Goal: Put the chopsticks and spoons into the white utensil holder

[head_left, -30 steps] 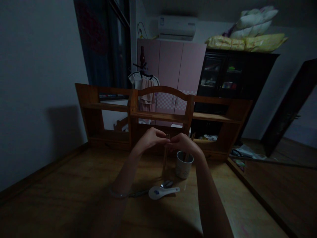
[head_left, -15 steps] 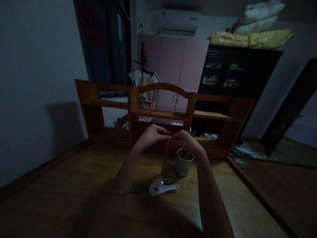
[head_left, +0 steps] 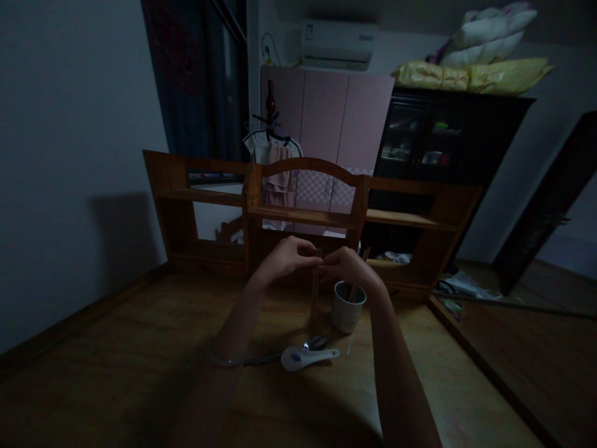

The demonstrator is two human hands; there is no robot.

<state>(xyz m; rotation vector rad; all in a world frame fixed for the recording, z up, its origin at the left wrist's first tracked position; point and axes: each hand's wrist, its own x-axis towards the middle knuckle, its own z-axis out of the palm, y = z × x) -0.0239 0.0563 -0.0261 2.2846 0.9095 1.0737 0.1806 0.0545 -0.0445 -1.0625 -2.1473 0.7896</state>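
Chopsticks (head_left: 315, 295) hang nearly upright above the desk, dim against the dark wood; how many there are I cannot tell. My left hand (head_left: 293, 255) pinches them near their top end. From the other side my right hand (head_left: 345, 264) has its fingers closed at the same end, and its fingertips meet those of the left. Just behind my right wrist stands a white patterned cup (head_left: 347, 314) with more chopsticks (head_left: 353, 292) leaning in it. A white ceramic spoon (head_left: 303, 358) lies in front, beside a metal spoon (head_left: 316, 343).
A wooden shelf unit (head_left: 303, 214) runs along the back of the desk (head_left: 140, 348). The wall (head_left: 84, 155) borders the left side. Beyond stand a pink wardrobe (head_left: 324, 118) and a dark cabinet (head_left: 448, 137).
The lower ends of the chopsticks have swung slightly right and now hang straighter. Both hands stay almost in place, still at the top ends.
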